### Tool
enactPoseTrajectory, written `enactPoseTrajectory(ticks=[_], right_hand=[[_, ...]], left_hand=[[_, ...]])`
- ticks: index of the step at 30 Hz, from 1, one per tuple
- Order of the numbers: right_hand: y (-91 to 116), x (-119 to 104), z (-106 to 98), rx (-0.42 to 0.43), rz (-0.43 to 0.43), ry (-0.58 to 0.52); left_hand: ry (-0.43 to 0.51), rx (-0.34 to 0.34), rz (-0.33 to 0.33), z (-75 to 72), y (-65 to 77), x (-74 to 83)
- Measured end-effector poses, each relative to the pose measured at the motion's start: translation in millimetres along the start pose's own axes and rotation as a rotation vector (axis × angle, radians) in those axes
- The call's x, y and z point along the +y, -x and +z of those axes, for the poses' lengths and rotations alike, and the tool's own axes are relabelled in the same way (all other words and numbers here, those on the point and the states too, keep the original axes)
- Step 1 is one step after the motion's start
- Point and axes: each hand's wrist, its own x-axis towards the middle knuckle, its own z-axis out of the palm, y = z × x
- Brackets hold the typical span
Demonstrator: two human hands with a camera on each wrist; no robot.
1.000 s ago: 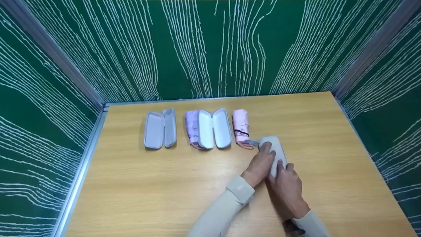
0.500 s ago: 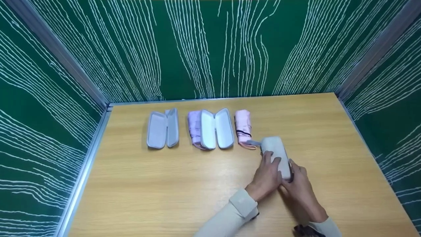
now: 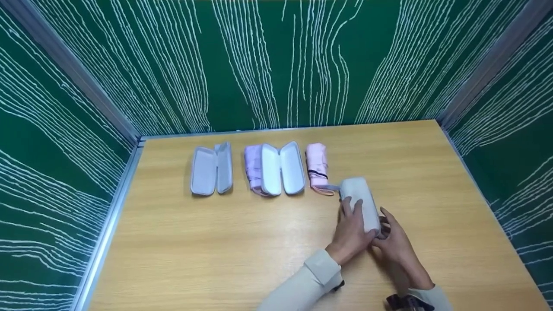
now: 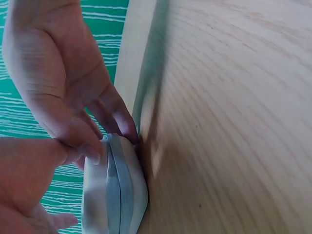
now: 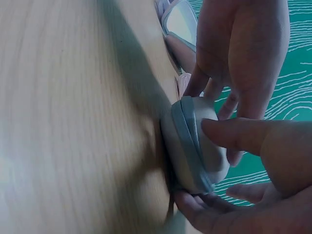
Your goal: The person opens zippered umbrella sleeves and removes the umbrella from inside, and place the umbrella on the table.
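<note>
A pale grey zip-up glasses case [image 3: 359,190] stands on the table at the right, with a grey strap at its far left corner. My left hand [image 3: 351,231] grips it from the left, fingertips on its top and left side, thumb at the near end. My right hand [image 3: 395,242] holds the near right corner, its thumb and fingers about the edge. In the right wrist view the right thumb [image 5: 229,132] lies against the case [image 5: 178,141], with fingers at the lower end of the zip band. The zip pull cannot be made out.
Behind lie a folded pink umbrella [image 3: 317,162], an opened white glasses case [image 3: 271,168] against a folded purple umbrella [image 3: 252,166], and an opened grey glasses case [image 3: 203,170]. Green white-lined walls [image 3: 311,65] enclose the wooden table [image 3: 207,250].
My left hand has slid from the case's upper part toward its near end. My right hand has shifted to the right, round the near corner. The case has barely moved.
</note>
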Motion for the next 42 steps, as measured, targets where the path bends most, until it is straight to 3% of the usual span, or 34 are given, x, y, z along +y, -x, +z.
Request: enactPoseTrajectory(ticks=[6,15,24,32,42], right_hand=[[3,2,-1,0.005,-0.017,-0.107],[0,-1,1,-0.012,-0.02,-0.097],[-4,-4,3,-0.034,-0.024,-0.221],[-9,-6,2,-0.09,0.057,-0.343],[-11,1,4,-0.028,0.072,-0.371]], left_hand=[[0.094,0.022,-0.044,-1.0,0.2,-1.2],[0.136,0.036,-0.124,-4.1,-1.8,-3.9],[0.242,0.024,-0.137,-6.2,-4.5,-10.9],[0.377,0.021,-0.13,-8.0,-5.4,-16.4],[0.496,0.036,-0.175,-14.3,-7.1,-19.2]])
